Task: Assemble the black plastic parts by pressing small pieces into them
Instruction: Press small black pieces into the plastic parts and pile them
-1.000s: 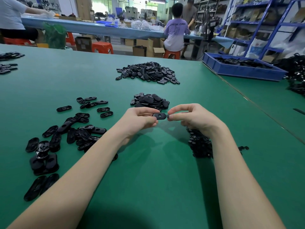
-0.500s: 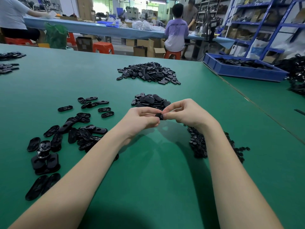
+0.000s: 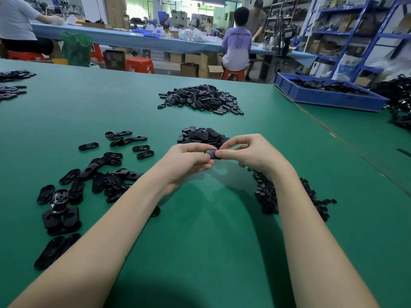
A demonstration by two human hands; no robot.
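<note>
Pinching one black part (image 3: 211, 154), left hand (image 3: 186, 162) and right hand (image 3: 249, 153) meet.

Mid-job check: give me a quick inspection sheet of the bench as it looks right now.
Surface: green table, seam on the right.
Job's things: black oval part held above the table; near pile; far pile; small pieces under the right forearm; scattered ovals on the left.
Clutter: blue bin of black parts.
Hands: left hand and right hand both pinch the part.
Cables: nothing seen.
Surroundings: seated workers, red stools, blue shelving.
</note>
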